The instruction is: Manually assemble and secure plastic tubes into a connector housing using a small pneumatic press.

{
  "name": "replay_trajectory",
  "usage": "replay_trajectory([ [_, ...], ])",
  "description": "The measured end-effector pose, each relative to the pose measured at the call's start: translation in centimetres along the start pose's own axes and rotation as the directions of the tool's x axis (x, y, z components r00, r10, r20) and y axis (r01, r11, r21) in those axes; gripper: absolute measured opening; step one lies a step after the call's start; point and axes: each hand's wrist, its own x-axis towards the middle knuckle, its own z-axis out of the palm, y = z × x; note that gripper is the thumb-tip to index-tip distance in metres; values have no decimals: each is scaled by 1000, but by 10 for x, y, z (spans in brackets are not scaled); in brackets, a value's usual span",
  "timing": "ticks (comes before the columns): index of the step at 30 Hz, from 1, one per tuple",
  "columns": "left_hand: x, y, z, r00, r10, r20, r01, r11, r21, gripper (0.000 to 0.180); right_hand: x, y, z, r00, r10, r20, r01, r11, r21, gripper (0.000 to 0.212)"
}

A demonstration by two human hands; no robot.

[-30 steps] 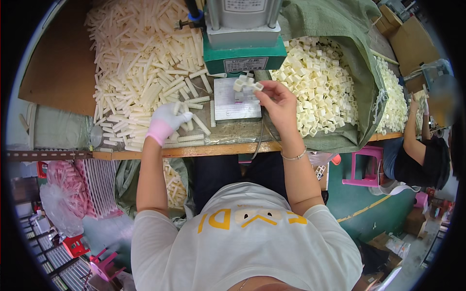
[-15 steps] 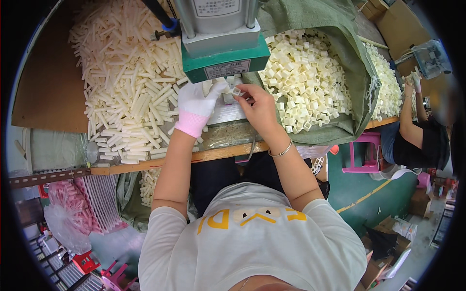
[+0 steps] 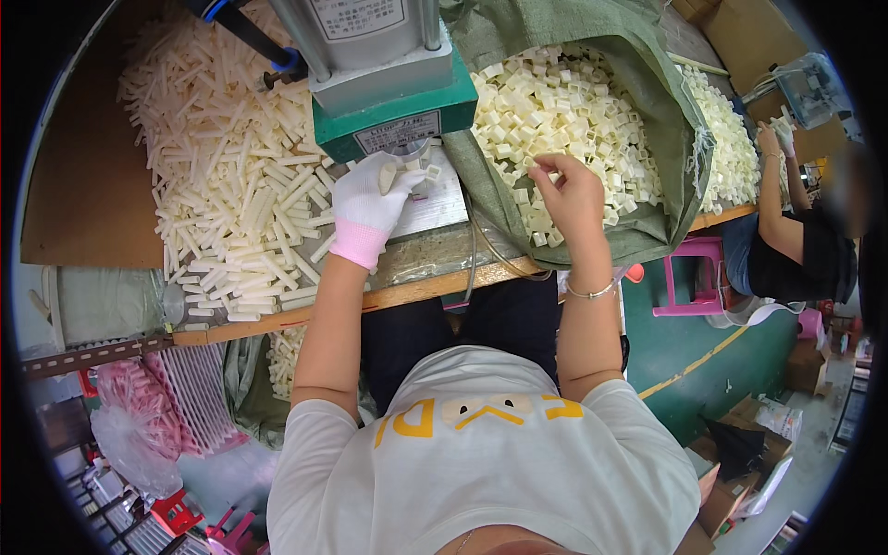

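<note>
My left hand [image 3: 368, 199], in a white glove with a pink cuff, is closed around a cream plastic tube [image 3: 388, 178] under the green press head [image 3: 398, 120]. Just beyond its fingertips a small square cream ring [image 3: 432, 172] sits over the metal plate [image 3: 435, 211]. My bare right hand [image 3: 573, 192] hovers over a green woven sack [image 3: 675, 176] heaped with square cream rings [image 3: 564, 111]. Thumb and forefinger there are bent and slightly apart, with no piece clearly visible between them.
A big pile of cream tubes [image 3: 222, 194] covers the left of the bench, whose wooden edge [image 3: 416, 291] runs before me. A black hose [image 3: 250, 37] reaches the press. At right, another person [image 3: 795, 222] works near a pink stool [image 3: 694, 277].
My right hand has left the press and the square ring there, moving right over the sack. My left hand stays at the press with the tube. The whole view has shifted slightly.
</note>
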Motion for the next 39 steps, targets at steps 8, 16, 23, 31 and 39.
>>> replay_trajectory([
  [8, -1, -6, -2, 994, 108, 14, -108, 994, -34, 27, -12, 21, 2, 980, 61, 187, 20, 914, -406, 27],
  [16, -52, -90, -96, 811, -569, -138, 233, 530, -815, 25, 0, 11, -6, 957, 145, 251, -251, 846, 469, 20],
  [23, -74, -107, -130, 886, -461, 58, 464, 882, -80, 30, -5, -30, 49, 929, 19, 369, -262, 739, 621, 23],
  [31, -59, -93, -88, 905, -346, 245, 265, 913, 312, 28, -26, -43, 92, 985, -72, 158, -19, 860, 510, 26],
  [39, -46, -94, -83, 961, 32, 275, -93, 972, 214, 24, -22, -44, 89, 952, -280, 120, 234, 925, 301, 23],
])
